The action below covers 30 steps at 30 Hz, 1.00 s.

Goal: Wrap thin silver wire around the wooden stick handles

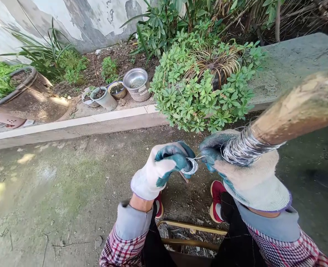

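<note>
My left hand, in a white work glove with a green-coated palm, is closed around a small coil of thin silvery wire. A short strand runs from this coil to the fingertips of my right hand, gloved the same way and pinching the strand. Many turns of similar wire wrap the near end of a thick wooden pole, which slants in from the right. This wrapped end lies over my right hand and hides part of its palm and fingers; whether the hand also grips the pole I cannot tell.
Ahead runs a low concrete border with a leafy green plant hanging over it. A metal pot, small planters and a large brown planter stand along it. A yellowish metal frame is low between my legs.
</note>
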{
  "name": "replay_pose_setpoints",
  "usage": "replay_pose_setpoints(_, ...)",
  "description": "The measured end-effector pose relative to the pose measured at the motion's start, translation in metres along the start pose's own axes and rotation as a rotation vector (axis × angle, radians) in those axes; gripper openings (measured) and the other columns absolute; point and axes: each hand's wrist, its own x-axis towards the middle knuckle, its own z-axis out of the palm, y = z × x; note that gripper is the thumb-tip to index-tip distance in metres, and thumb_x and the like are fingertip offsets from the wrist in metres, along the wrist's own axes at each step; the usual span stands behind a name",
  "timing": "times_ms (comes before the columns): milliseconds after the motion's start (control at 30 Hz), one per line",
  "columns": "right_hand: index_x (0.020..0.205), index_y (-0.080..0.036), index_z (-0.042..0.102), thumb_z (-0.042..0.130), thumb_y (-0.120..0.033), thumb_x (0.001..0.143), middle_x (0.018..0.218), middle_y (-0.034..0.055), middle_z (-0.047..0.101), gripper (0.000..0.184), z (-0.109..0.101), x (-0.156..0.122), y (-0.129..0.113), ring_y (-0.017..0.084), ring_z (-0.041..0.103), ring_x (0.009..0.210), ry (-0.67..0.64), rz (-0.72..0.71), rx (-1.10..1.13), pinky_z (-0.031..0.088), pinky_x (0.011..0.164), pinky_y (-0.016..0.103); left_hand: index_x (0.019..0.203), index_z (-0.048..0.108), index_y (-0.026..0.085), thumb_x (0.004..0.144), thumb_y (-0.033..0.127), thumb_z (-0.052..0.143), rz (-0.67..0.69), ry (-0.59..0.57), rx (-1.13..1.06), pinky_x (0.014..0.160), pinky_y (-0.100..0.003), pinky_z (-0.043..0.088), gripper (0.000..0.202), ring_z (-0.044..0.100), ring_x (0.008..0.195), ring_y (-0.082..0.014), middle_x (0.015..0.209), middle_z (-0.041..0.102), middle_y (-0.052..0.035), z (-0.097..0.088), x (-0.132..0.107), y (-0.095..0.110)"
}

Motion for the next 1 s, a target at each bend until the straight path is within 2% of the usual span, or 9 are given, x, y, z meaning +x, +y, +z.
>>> replay_pose_setpoints(100,0.088,-0.028,0.079,0.084,-0.021,0.074,0.086,-0.0013,0.079,0.017,-0.003,0.001,0.000,0.023,0.073,0.078,0.029,-0.030,-0.033,0.058,0.069,0.035,0.069,0.072,0.019,0.081,0.062,0.076,0.013,-0.098,0.013,0.063,-0.031,0.055,0.045,0.063,0.068,-0.0182,0.073,0.064,-0.0056,-0.002,0.001,0.004)
replay_pose_setpoints(200,0.093,-0.031,0.080,0.083,-0.019,0.075,0.091,-0.0035,0.080,0.022,-0.004,0.000,0.000,0.022,0.074,0.082,0.009,-0.018,0.058,0.058,0.073,0.034,0.077,0.077,0.020,0.080,0.050,0.082,0.076,0.003,0.051,0.068,-0.029,0.056,0.031,0.065,0.075,-0.0177,0.085,0.070,-0.0064,-0.002,0.002,0.008)
replay_pose_setpoints(300,0.092,-0.031,0.080,0.081,-0.017,0.075,0.089,-0.0030,0.080,0.022,-0.002,-0.002,-0.002,0.021,0.075,0.080,0.015,0.027,0.120,0.060,0.071,0.033,0.077,0.077,0.020,0.080,0.039,0.084,0.108,0.136,0.081,0.070,-0.029,0.057,0.021,0.068,0.082,-0.0188,0.092,0.073,-0.0074,0.002,0.002,0.009)
replay_pose_setpoints(367,0.092,-0.030,0.081,0.081,-0.017,0.074,0.089,-0.0017,0.080,0.022,-0.001,-0.003,-0.003,0.022,0.075,0.079,0.033,0.019,0.116,0.060,0.070,0.034,0.076,0.077,0.020,0.079,0.035,0.084,0.131,0.211,0.114,0.071,-0.029,0.058,0.016,0.070,0.087,-0.0203,0.094,0.074,-0.0079,0.004,0.000,0.009)
replay_pose_setpoints(467,0.093,-0.033,0.081,0.081,-0.016,0.073,0.090,-0.0033,0.080,0.025,-0.001,-0.004,-0.003,0.021,0.075,0.080,0.034,-0.003,0.065,0.060,0.072,0.033,0.081,0.079,0.020,0.078,0.031,0.085,0.172,0.261,0.138,0.073,-0.030,0.059,0.013,0.071,0.090,-0.0218,0.095,0.074,-0.0082,0.006,-0.003,0.009)
replay_pose_setpoints(567,0.094,-0.034,0.080,0.081,-0.015,0.073,0.090,-0.0050,0.080,0.028,-0.001,-0.006,-0.002,0.020,0.074,0.081,0.039,-0.024,0.053,0.059,0.073,0.031,0.083,0.079,0.021,0.080,0.029,0.084,0.189,0.259,0.123,0.075,-0.031,0.060,0.010,0.072,0.093,-0.0224,0.098,0.074,-0.0082,0.006,-0.006,0.009)
replay_pose_setpoints(633,0.094,-0.031,0.080,0.083,-0.016,0.072,0.092,-0.0025,0.080,0.027,-0.001,-0.006,0.000,0.021,0.074,0.082,0.047,-0.024,0.070,0.060,0.072,0.032,0.083,0.080,0.021,0.081,0.029,0.084,0.194,0.254,0.125,0.076,-0.032,0.061,0.009,0.072,0.093,-0.0224,0.099,0.074,-0.0083,0.006,-0.006,0.010)
replay_pose_setpoints(833,0.084,-0.027,0.078,0.085,-0.027,0.070,0.084,0.0016,0.078,0.015,0.001,-0.001,-0.006,0.024,0.071,0.076,0.068,0.071,0.035,0.060,0.068,0.036,0.080,0.080,0.020,0.078,0.036,0.087,0.129,0.264,0.133,0.076,-0.033,0.062,0.017,0.073,0.090,-0.0228,0.097,0.075,-0.0088,0.009,-0.004,0.012)
replay_pose_setpoints(1000,0.081,-0.027,0.078,0.083,-0.025,0.071,0.080,0.0011,0.077,0.012,0.002,0.003,-0.014,0.023,0.071,0.073,0.058,0.009,0.011,0.058,0.062,0.033,0.081,0.080,0.020,0.080,0.034,0.085,0.138,0.227,0.131,0.072,-0.030,0.061,0.014,0.073,0.090,-0.0224,0.097,0.075,-0.0083,0.008,-0.004,0.010)
